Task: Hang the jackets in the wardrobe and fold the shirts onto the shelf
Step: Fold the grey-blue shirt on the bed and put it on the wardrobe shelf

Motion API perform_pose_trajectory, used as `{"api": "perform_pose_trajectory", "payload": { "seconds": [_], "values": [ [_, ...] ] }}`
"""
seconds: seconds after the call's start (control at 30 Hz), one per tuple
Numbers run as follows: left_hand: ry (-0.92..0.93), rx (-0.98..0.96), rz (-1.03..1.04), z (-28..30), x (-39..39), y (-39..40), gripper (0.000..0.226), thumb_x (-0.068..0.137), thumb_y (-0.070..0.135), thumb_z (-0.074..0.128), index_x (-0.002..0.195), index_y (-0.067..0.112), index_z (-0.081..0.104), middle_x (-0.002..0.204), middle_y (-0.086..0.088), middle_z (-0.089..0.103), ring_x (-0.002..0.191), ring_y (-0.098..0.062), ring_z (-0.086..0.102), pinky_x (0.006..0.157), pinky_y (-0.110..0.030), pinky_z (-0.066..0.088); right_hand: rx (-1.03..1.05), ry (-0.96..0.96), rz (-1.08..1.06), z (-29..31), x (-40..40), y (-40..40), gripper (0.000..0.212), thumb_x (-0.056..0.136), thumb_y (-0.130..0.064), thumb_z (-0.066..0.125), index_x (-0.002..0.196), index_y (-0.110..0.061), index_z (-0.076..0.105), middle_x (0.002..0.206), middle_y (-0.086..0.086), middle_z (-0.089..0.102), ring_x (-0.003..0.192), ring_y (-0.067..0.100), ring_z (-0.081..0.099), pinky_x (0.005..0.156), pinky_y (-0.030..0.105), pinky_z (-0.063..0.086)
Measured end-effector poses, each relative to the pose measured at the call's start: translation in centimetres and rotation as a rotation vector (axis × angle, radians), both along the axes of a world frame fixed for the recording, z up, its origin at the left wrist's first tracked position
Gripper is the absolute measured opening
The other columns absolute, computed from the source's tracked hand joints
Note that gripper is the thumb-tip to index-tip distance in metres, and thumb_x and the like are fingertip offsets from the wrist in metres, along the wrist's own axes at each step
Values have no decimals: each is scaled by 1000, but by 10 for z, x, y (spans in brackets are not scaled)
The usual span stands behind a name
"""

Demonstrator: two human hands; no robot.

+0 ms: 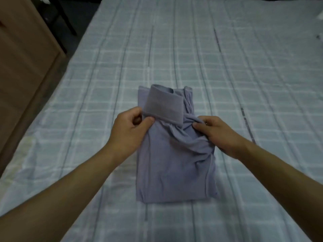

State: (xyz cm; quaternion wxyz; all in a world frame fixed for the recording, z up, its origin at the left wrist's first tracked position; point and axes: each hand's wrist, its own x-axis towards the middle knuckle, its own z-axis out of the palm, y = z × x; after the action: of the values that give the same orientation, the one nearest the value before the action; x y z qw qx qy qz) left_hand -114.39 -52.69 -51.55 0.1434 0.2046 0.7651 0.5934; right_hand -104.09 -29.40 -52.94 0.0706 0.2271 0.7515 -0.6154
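Bed (227, 67): fills most of the view, covered by a pale blue-grey sheet with a white and grey check pattern and a few long creases running away from the camera. Lying directly on it, near the middle: one lavender-grey shirt (171, 163), partly folded into a narrow upright rectangle, its near edge square, its far end turned back into a flat band on top. Cloth on the shirt's right side is bunched and twisted. Left of the shirt, at the bed's near left edge, the sheet shows a faint yellowish patch (26, 145).
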Motion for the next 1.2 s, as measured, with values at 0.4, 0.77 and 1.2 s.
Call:
{"api": "perform_pose_trajectory", "payload": {
  "seconds": [0.4, 0.77, 1.2],
  "values": [
    [244, -674, 132, -105, -128, 69, 46, 93, 34, 50, 131, 8, 47, 129, -15, 55, 116, -36, 53, 94, -43, 46, 893, 153, -29, -70, -103, 31, 33, 95, -26, 52, 122, -8, 58, 124, 16, 57, 113, 33, 54, 97, 36, 41],
    [691, -1090, -529, -153, -126, 39, 76, 90, 72, 2, 155, 36, -11, 165, 3, -14, 152, -19, -14, 122, -51, -1, 1303, 46, 554, -124, -64, 56, 72, 95, -61, 24, 156, -23, 16, 164, 10, 6, 152, 29, 6, 122, 47, 8],
    [807, -967, -546, -155, -26, -37, 70, 97, 64, 22, 158, 30, 13, 166, 0, 7, 153, -26, 7, 120, -55, 17, 1222, 109, 780, -117, 36, 30, 71, 99, -58, 27, 156, -20, 11, 164, 3, 4, 152, 21, 0, 123, 44, 10]
  ]
}}
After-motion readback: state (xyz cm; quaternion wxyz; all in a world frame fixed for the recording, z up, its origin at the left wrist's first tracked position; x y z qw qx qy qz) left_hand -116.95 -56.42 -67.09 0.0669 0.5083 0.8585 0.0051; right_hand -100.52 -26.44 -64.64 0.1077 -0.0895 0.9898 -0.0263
